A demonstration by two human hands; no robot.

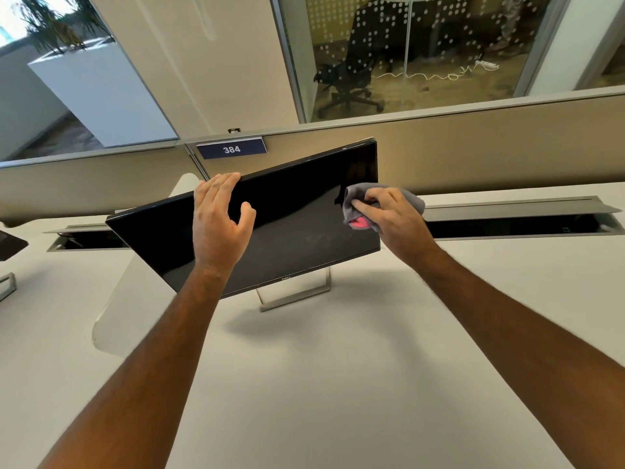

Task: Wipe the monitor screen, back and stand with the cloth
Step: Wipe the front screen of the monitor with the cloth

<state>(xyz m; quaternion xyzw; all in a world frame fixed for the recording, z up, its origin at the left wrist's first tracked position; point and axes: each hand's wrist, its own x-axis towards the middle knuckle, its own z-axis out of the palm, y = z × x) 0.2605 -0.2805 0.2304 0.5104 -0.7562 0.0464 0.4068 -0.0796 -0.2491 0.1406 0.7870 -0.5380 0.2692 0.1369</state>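
A black monitor (291, 214) with a dark screen stands tilted on a silver frame stand (297, 296) on the white desk (338, 384). My left hand (216, 218) rests against the screen's upper left part, fingertips over the top edge, thumb spread apart. My right hand (395, 218) grips a bunched grey cloth (358, 201) with a pink patch and presses it on the screen's right side. Dusty smears show on the lower screen. The monitor's back is hidden.
A beige partition (473, 150) with a blue "384" sign (231, 149) runs behind the desk. An open cable trough (507, 226) runs along the desk's back. A white divider panel (115, 319) stands at the left. Part of another monitor stand (8, 282) shows at far left.
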